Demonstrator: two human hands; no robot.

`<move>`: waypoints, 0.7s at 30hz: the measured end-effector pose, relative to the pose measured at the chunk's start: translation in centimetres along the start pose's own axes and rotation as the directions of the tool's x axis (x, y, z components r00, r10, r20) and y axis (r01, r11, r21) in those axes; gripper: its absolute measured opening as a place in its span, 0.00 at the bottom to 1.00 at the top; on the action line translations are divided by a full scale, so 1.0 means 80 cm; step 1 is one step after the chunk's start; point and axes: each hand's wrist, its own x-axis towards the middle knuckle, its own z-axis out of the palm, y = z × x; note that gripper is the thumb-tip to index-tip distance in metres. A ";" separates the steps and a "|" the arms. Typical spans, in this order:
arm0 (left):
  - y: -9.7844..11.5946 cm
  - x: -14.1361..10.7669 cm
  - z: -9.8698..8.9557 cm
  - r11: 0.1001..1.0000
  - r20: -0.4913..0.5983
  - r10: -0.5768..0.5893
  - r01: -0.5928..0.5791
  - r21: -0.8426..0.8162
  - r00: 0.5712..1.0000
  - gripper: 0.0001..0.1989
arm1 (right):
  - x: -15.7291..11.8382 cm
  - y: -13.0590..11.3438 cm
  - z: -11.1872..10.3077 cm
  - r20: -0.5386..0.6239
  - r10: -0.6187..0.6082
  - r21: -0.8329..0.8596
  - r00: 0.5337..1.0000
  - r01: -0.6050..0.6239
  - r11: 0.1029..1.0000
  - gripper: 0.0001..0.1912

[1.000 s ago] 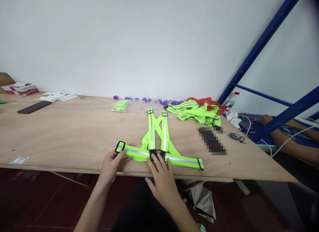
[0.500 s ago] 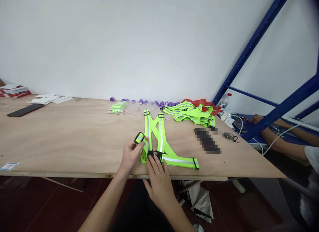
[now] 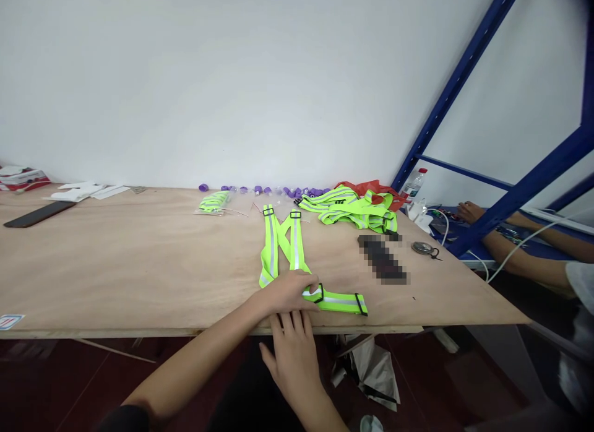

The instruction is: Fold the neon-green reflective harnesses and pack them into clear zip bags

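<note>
A neon-yellow reflective vest (image 3: 270,246) made of straps with silver stripes lies on the table, its two shoulder straps crossing and pointing to the wall. My left hand (image 3: 288,291) reaches across the lower part of the vest, closed on a strap end with a black slider buckle (image 3: 320,293). This end lies over the vest's right side strap (image 3: 341,302). Below it, at the table's front edge, my right hand (image 3: 297,354) rests palm down with fingers stretched. Its fingertips reach the underside of my left wrist. The middle of the vest is hidden behind my left hand.
More reflective straps (image 3: 350,212) lie heaped on a red bag (image 3: 375,189). Nearby are a packed strap (image 3: 213,202), purple rolls (image 3: 301,192), a pixelated dark object (image 3: 383,259), a round metal item (image 3: 421,248) and a bottle (image 3: 414,185). Another person's arm (image 3: 515,259) is beyond the blue frame.
My left hand has moved right across the vest, carrying the strap end with the buckle from the left side to the right. My right hand has drawn slightly back toward the table edge.
</note>
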 end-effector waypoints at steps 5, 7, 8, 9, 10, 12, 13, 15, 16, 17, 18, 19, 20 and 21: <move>-0.004 -0.015 -0.008 1.000 0.009 -0.008 0.008 -0.005 1.000 0.14 | -0.006 0.008 0.008 -0.052 -0.046 0.026 0.998 0.047 0.999 0.28; -0.007 -0.022 -0.011 1.000 -0.014 0.009 -0.010 -0.020 1.000 0.11 | -0.006 0.013 0.005 -0.097 -0.090 0.059 0.991 0.096 0.994 0.26; -0.009 -0.025 -0.011 0.999 -0.029 0.018 -0.019 -0.028 0.999 0.10 | -0.005 0.015 0.001 -0.126 -0.118 0.083 0.985 0.129 0.988 0.24; -0.011 -0.028 -0.011 0.999 -0.042 0.027 -0.028 -0.034 0.999 0.09 | -0.005 0.018 -0.004 -0.162 -0.148 0.115 0.976 0.167 0.979 0.22; -0.014 -0.031 -0.011 0.999 -0.053 0.035 -0.037 -0.039 0.998 0.08 | -0.005 0.022 -0.009 -0.206 -0.175 0.152 0.963 0.208 0.966 0.19; -0.019 -0.036 -0.009 0.997 -0.065 0.054 -0.057 -0.048 0.996 0.09 | -0.006 0.032 -0.020 -0.314 -0.195 0.222 0.929 0.272 0.936 0.15; -0.021 -0.038 -0.008 0.996 -0.069 0.065 -0.069 -0.052 0.995 0.09 | -0.007 0.038 -0.026 -0.368 -0.184 0.243 0.911 0.286 0.927 0.14; -0.025 -0.041 -0.007 0.995 -0.071 0.092 -0.095 -0.042 0.993 0.10 | -0.010 0.054 -0.033 -0.445 -0.139 0.237 0.885 0.266 0.934 0.12; -0.026 -0.042 -0.006 0.994 -0.070 0.106 -0.108 -0.026 0.992 0.11 | -0.012 0.063 -0.035 -0.461 -0.111 0.212 0.880 0.231 0.949 0.12; -0.027 -0.043 -0.006 0.993 -0.070 0.120 -0.121 -0.004 0.990 0.13 | -0.013 0.072 -0.035 -0.467 -0.084 0.177 0.880 0.186 0.967 0.11; -0.027 -0.044 -0.005 0.991 -0.068 0.135 -0.134 0.019 0.989 0.15 | -0.014 0.081 -0.035 -0.466 -0.059 0.135 0.883 0.137 0.981 0.11; -0.028 -0.044 -0.005 0.988 -0.063 0.150 -0.148 0.039 0.987 0.16 | -0.015 0.090 -0.033 -0.456 -0.038 0.095 0.889 0.091 0.991 0.12; -0.028 -0.045 -0.005 0.986 -0.058 0.163 -0.160 0.055 0.985 0.17 | -0.016 0.098 -0.031 -0.437 -0.022 0.058 0.899 0.052 0.997 0.14; -0.028 -0.046 -0.004 0.983 -0.054 0.171 -0.168 0.070 0.984 0.17 | -0.017 0.105 -0.029 -0.408 -0.011 0.026 0.913 0.024 0.999 0.17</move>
